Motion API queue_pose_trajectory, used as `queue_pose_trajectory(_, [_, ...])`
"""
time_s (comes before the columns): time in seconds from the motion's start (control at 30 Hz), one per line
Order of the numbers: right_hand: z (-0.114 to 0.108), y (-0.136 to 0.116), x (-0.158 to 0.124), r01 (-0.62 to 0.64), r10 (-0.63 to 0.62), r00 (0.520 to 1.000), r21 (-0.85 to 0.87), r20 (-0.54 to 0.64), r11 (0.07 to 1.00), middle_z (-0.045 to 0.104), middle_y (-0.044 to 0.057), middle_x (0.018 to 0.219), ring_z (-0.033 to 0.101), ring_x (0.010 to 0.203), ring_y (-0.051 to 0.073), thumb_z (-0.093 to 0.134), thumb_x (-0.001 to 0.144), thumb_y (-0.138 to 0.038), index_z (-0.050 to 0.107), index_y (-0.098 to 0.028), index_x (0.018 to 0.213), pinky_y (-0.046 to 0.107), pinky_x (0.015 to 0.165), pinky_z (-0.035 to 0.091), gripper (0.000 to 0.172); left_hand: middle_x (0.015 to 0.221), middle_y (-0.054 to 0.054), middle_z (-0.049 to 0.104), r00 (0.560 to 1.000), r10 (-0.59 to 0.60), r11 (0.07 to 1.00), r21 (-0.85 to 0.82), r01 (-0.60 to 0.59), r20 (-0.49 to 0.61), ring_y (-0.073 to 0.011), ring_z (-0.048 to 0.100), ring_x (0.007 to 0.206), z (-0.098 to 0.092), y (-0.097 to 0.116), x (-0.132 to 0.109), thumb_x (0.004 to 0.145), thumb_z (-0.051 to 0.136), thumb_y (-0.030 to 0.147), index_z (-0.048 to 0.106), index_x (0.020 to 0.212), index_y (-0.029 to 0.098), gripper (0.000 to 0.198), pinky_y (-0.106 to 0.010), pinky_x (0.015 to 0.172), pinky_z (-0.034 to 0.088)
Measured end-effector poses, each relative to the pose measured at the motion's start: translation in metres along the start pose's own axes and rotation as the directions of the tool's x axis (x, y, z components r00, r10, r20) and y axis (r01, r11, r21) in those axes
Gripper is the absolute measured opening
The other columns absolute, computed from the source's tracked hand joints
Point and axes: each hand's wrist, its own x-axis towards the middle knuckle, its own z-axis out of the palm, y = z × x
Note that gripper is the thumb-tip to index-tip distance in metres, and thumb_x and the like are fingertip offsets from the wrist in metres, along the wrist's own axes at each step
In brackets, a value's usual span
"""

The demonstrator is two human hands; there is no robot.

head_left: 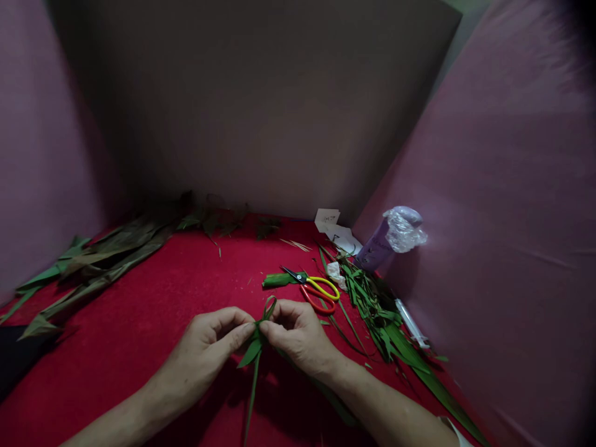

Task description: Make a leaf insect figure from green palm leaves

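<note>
Between my two hands is a green leaf strip [252,354], looped at the top, with pointed pieces fanning out and a long thin tail hanging down. My left hand [212,335] pinches it from the left with thumb and forefinger. From the right, my right hand [298,338] closes thumb and fingertips on it just below the loop. Fingertips hide the spot where the strips cross. Just beyond my right hand lie scissors [316,290] with one yellow and one red handle, blades partly over a short cut leaf piece [277,280].
Green leaf scraps [372,310] heap along the right wall beside a clear plastic tube [412,324]. A purple bottle [375,245] with crumpled plastic on top leans behind. Thin sticks [296,245] and white papers [342,237] lie farther back. Long dried leaves [112,254] cover the left of the red cloth [186,279].
</note>
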Motion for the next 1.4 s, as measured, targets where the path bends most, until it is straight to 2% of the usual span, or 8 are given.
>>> queue_pose_trajectory(0.17, [0.000,0.000,0.001,0.009,-0.010,0.999,-0.021,-0.031,1.000,0.042,-0.006,0.053,0.032,0.049,0.007,0.060,0.071,-0.027,0.048,-0.016,0.058,0.020,0.047,0.027,0.021,0.069,-0.001,0.064,0.999,0.038,0.999,0.026,-0.038,-0.009,-0.0167,0.056,0.067,-0.003,-0.001,0.001,0.082,0.052,0.037,0.067,0.074,0.017,0.025,-0.024,0.062,0.043])
queue_pose_trajectory(0.3, [-0.001,0.001,0.002,0.017,-0.019,0.999,-0.036,-0.042,0.999,0.042,-0.005,0.053,0.033,0.049,0.007,0.060,0.071,-0.027,0.048,-0.016,0.057,0.020,0.047,0.027,0.021,0.069,-0.001,0.065,0.999,-0.019,0.995,-0.101,0.023,0.043,-0.0152,0.057,0.064,-0.002,-0.003,0.001,0.079,0.058,0.035,0.066,0.079,0.017,0.019,-0.023,0.059,0.043])
queue_pose_trajectory(0.4, [-0.001,0.002,0.002,0.030,-0.033,0.998,-0.061,-0.048,0.998,0.042,-0.005,0.053,0.033,0.050,0.007,0.061,0.070,-0.027,0.049,-0.016,0.057,0.019,0.047,0.028,0.021,0.066,-0.001,0.064,0.997,-0.066,0.985,-0.159,0.071,0.037,-0.0133,0.055,0.059,0.000,-0.003,0.001,0.074,0.064,0.032,0.067,0.078,0.017,0.015,-0.021,0.055,0.042])
queue_pose_trajectory(0.73, [-0.003,-0.005,0.002,0.020,-0.021,1.000,-0.043,-0.006,0.999,0.038,-0.006,0.052,0.031,0.049,0.007,0.058,0.075,-0.029,0.051,-0.015,0.057,0.020,0.046,0.025,0.024,0.061,0.001,0.060,0.999,-0.028,0.994,-0.108,0.026,-0.019,-0.0120,0.052,0.057,-0.005,-0.002,0.003,0.076,0.062,0.029,0.066,0.070,0.017,0.014,-0.021,0.055,0.041])
queue_pose_trajectory(0.97, [0.000,-0.002,0.001,-0.004,0.004,1.000,0.017,-0.002,1.000,0.045,-0.005,0.054,0.036,0.051,0.007,0.064,0.071,-0.030,0.051,-0.015,0.059,0.021,0.049,0.029,0.023,0.060,0.002,0.060,1.000,-0.028,0.994,-0.104,0.026,-0.014,-0.0116,0.054,0.056,-0.002,-0.003,0.002,0.077,0.061,0.029,0.066,0.070,0.017,0.015,-0.020,0.054,0.042])
queue_pose_trajectory(1.07, [-0.002,0.000,0.002,0.030,-0.030,1.000,0.051,0.008,0.998,0.045,-0.005,0.055,0.036,0.051,0.007,0.064,0.072,-0.031,0.052,-0.015,0.060,0.021,0.049,0.029,0.023,0.067,0.001,0.064,1.000,-0.024,0.989,-0.147,0.023,-0.004,-0.0132,0.058,0.062,-0.001,-0.004,0.001,0.075,0.063,0.028,0.065,0.080,0.018,0.011,-0.022,0.058,0.046])
queue_pose_trajectory(1.23, [-0.008,0.001,0.006,0.056,-0.052,0.998,0.188,-0.023,0.981,0.045,-0.005,0.056,0.037,0.052,0.007,0.066,0.070,-0.033,0.054,-0.014,0.062,0.021,0.051,0.030,0.024,0.102,-0.006,0.067,0.998,0.005,0.978,-0.208,-0.019,-0.068,-0.0233,0.061,0.096,-0.002,-0.003,0.001,0.067,0.071,0.020,0.058,0.101,0.020,0.036,-0.034,0.081,0.049])
queue_pose_trajectory(1.4, [-0.011,0.002,0.010,0.001,0.016,0.999,0.326,-0.051,0.945,0.048,-0.004,0.056,0.038,0.052,0.007,0.069,0.069,-0.031,0.057,-0.013,0.065,0.020,0.053,0.031,0.022,0.104,-0.009,0.067,0.992,0.081,0.981,-0.169,-0.096,-0.094,-0.0254,0.061,0.099,-0.006,-0.002,0.001,0.071,0.068,0.023,0.057,0.102,0.020,0.032,-0.038,0.087,0.047])
